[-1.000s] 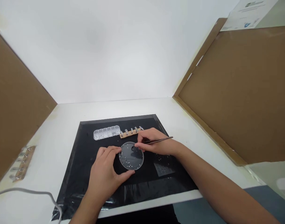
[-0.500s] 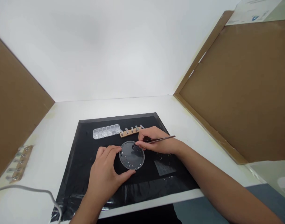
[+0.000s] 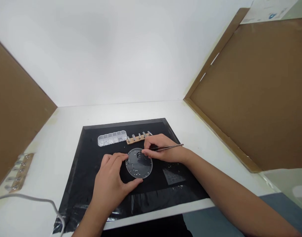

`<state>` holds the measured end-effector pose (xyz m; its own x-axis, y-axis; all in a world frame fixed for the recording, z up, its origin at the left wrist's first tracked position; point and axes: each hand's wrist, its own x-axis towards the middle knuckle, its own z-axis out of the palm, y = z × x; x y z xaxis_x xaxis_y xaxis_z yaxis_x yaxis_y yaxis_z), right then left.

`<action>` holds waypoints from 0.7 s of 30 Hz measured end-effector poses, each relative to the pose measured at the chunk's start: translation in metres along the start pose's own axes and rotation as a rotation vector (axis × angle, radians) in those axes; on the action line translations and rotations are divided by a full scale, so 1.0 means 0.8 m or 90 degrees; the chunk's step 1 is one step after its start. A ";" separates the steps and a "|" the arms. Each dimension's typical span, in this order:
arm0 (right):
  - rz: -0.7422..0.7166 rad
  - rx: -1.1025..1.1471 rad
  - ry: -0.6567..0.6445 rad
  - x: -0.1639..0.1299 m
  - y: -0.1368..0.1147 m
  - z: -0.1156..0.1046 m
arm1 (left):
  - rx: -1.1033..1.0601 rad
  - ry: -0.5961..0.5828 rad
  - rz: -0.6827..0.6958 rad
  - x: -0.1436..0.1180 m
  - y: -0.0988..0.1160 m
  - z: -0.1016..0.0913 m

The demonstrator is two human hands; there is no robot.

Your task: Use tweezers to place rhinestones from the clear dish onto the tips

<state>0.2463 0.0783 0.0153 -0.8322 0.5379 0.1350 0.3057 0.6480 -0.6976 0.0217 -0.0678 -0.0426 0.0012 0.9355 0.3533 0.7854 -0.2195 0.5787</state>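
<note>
A shallow, clear round dish (image 3: 138, 168) lies on the black mat, with small shiny beads or rhinestones scattered in it. My left hand (image 3: 112, 179) steadies it from the left, fingertips at its upper left rim and thumb at the lower rim. Between the thumb and fingers of my right hand (image 3: 163, 149) are slim metal tweezers (image 3: 169, 147), their back end sticking out to the right. The tweezer tips are over the upper part of the dish; whether they pinch a bead is too small to tell.
Behind the dish are a clear compartment box (image 3: 112, 138) and a wooden strip with metal pegs (image 3: 138, 138). A similar strip (image 3: 22, 172) and a grey cable (image 3: 29, 198) lie at left. On the mat (image 3: 91, 151), loose bits surround a clear sheet (image 3: 174, 176). Cardboard panels (image 3: 259, 92) flank the table.
My right hand and the tweezers have shifted slightly left over the dish, tips a little further in. The whole view has moved slightly; my left hand keeps its hold.
</note>
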 end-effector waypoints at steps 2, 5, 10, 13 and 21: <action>0.002 0.010 0.003 0.000 0.002 0.002 | 0.000 0.001 0.000 0.000 0.000 0.000; -0.008 0.020 0.004 0.001 0.006 0.004 | 0.000 0.002 -0.001 0.000 0.001 0.000; -0.018 0.023 -0.002 0.001 0.010 0.006 | 0.001 -0.004 -0.002 0.001 0.003 -0.001; -0.010 0.026 -0.003 0.002 0.010 0.006 | 0.003 -0.008 0.005 0.001 0.000 0.000; -0.007 0.062 0.004 0.003 0.010 0.008 | 0.007 -0.007 0.018 0.000 -0.002 0.000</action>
<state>0.2436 0.0812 0.0053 -0.8324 0.5342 0.1474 0.2491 0.5984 -0.7615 0.0204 -0.0674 -0.0439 0.0299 0.9320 0.3613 0.7921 -0.2426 0.5601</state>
